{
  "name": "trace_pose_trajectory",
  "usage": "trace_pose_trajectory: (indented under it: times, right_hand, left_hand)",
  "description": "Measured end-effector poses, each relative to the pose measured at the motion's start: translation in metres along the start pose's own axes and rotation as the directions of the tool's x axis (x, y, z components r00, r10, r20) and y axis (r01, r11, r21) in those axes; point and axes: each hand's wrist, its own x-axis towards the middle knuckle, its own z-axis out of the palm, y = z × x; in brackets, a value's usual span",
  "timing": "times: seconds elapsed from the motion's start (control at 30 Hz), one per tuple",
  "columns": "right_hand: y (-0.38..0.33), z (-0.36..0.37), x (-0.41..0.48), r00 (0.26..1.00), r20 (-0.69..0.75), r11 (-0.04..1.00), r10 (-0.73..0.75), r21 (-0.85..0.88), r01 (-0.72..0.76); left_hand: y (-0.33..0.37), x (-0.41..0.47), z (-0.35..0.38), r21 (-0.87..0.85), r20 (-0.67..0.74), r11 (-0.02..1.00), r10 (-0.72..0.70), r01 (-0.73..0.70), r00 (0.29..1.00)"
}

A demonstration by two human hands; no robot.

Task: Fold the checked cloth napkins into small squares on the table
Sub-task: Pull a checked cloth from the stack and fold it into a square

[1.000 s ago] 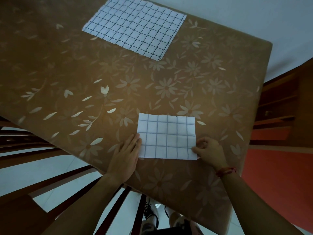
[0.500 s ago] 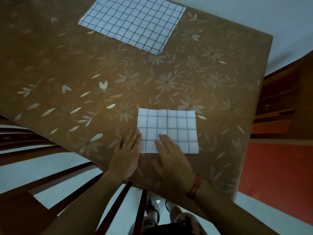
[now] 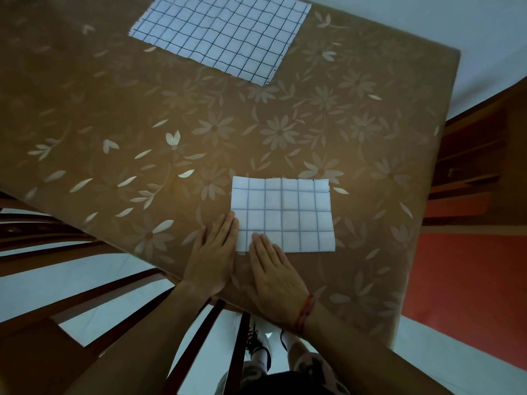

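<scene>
Checked napkin (image 3: 283, 216), the folded one, sits near the front edge of the table (image 3: 114, 95) with both hands at its near-left corner. Right hand's fingertips (image 3: 258, 240) lie flat on the cloth's near edge, fingers straight and close together, gripping nothing, just pressing. Left hand (image 3: 214, 252) is flat too, fingers together, its index side touching the napkin's left edge, palm resting on the floral tablecloth.

So the cloth spreads away and to the right of both sets of fingers, and its long axis runs left to right. My guess is the next fold goes across that long side, left over right or the reverse, to get it square. The left hand is nearer the left edge; the right edge is free and well apart from either hand.

Second checked napkin (image 3: 219, 32) lies unfolded at the far side, well apart.
</scene>
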Motion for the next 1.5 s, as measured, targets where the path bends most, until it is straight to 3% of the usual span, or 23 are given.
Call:
trace_pose_trajectory:
  times: [0.6,0.83,1.0,1.07,1.13,1.23,1.3,1.33,1.5]
  right_hand:
    - [0.089,-0.009,-0.073,0.960,0.031,0.948,0.279,-0.169,-0.270]
    - [0.086,-0.028,-0.068,0.958,0.066,0.958,0.280,0.051,-0.284]
    - [0.095,-0.053,-0.057,0.953,-0.057,0.910,0.299,0.317,-0.267]
    - [0.096,-0.067,-0.050,0.916,-0.081,0.816,0.392,0.490,-0.306]
    - [0.102,-0.076,-0.044,0.836,-0.022,0.652,0.549,0.637,-0.412]
    - [0.122,-0.081,-0.036,0.674,0.208,0.320,0.709,0.756,-0.571]
    - [0.130,-0.082,-0.033,0.633,0.334,0.110,0.698,0.824,-0.556]
    - [0.131,-0.086,-0.031,0.626,0.362,0.053,0.691,0.838,-0.543]
    - [0.134,-0.093,-0.026,0.616,0.455,-0.022,0.644,0.815,-0.580]
  left_hand:
    - [0.004,0.002,-0.004,-0.018,0.001,0.999,-0.047,0.047,0.999]
    - [0.017,0.008,-0.015,-0.124,-0.080,0.989,-0.094,0.084,0.992]
    - [0.045,0.016,-0.021,-0.267,-0.224,0.963,-0.025,-0.036,0.974]
    - [0.055,0.016,-0.022,-0.288,-0.213,0.955,0.003,-0.066,0.977]
    - [0.057,0.016,-0.021,-0.297,-0.193,0.953,-0.006,-0.053,0.981]
    - [0.055,0.017,-0.019,-0.328,-0.171,0.944,-0.025,-0.033,0.985]
    - [0.054,0.017,-0.019,-0.347,-0.158,0.937,-0.030,-0.027,0.987]
    - [0.054,0.017,-0.019,-0.355,-0.156,0.934,-0.032,-0.026,0.987]
    - [0.055,0.015,-0.022,-0.375,-0.151,0.927,-0.060,-0.001,0.987]
